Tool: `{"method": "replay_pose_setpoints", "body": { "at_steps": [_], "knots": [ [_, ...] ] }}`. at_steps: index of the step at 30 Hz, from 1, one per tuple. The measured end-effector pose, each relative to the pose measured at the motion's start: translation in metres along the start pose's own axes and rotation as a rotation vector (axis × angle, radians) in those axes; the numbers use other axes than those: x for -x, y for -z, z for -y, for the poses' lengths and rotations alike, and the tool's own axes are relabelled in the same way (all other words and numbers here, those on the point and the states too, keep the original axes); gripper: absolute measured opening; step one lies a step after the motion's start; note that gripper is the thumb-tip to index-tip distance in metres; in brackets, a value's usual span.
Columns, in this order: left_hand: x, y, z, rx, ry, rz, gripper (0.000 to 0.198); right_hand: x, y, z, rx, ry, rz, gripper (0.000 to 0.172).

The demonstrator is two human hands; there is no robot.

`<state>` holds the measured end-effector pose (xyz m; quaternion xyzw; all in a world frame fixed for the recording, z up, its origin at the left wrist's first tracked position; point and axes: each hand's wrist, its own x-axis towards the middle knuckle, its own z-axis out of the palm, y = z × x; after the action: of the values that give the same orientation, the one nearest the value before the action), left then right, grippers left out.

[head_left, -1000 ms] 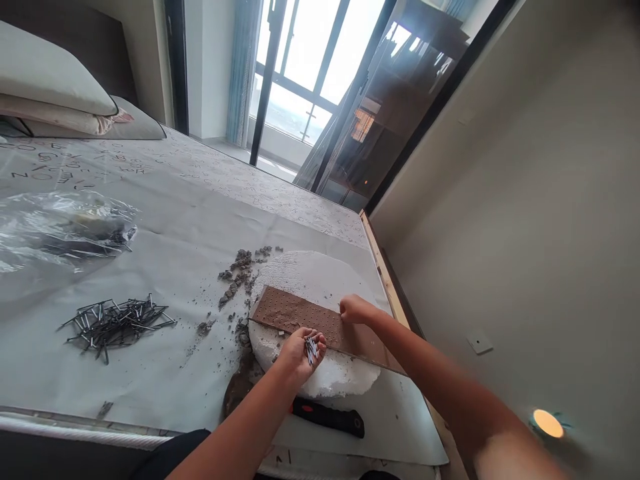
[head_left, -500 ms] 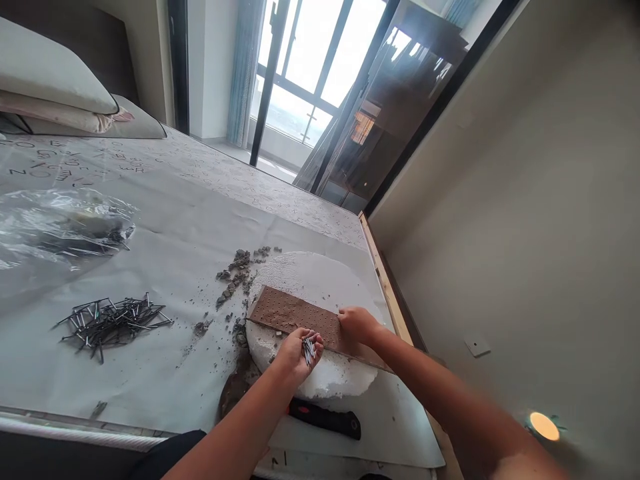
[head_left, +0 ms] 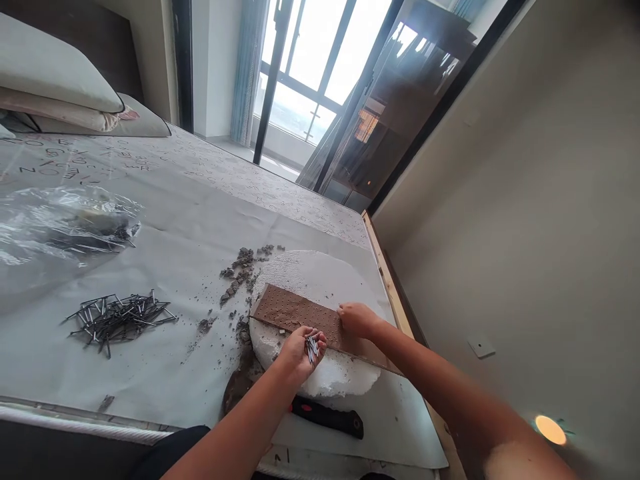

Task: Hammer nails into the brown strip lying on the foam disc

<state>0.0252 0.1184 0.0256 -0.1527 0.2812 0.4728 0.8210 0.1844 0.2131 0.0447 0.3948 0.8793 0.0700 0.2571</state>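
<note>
Several nails (head_left: pixel 311 348) lie in the curled palm of my left hand (head_left: pixel 302 349), which is over the near edge of a brown board (head_left: pixel 295 310). The flat board is dotted with small holes and rests across a rounded white foam slab (head_left: pixel 320 270). On the board's surface, right of centre, my right hand (head_left: pixel 359 320) is closed with its fingertips pressed together; what they hold, if anything, is hidden. Below the foam, a tool with a black handle (head_left: pixel 327 417) is partly covered by my left forearm.
A heap of loose nails (head_left: pixel 120 319) lies on the grey sheet (head_left: pixel 165 373) at left, with a clear plastic bag (head_left: pixel 70 223) behind it. Grey crumbs (head_left: pixel 243 267) are scattered beside the foam. A wooden rail (head_left: pixel 387 273) and a wall bound the right side.
The whole view has shifted slightly, so things appear a little further right. Both hands keep nearly the same place on and over the board; the nails stay in my left hand.
</note>
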Motion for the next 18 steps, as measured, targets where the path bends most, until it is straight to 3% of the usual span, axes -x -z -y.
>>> {"method": "replay_pose_setpoints", "body": {
  "at_steps": [7,18],
  "knots": [
    [0.002,0.001,0.000,-0.037,-0.019,-0.023,0.008,-0.009,0.003,0.001,-0.039,-0.096,0.097,0.023],
    [-0.001,0.002,0.000,0.005,-0.006,-0.013,0.010,-0.016,-0.006,0.020,-0.125,-0.435,0.133,0.027]
  ]
}}
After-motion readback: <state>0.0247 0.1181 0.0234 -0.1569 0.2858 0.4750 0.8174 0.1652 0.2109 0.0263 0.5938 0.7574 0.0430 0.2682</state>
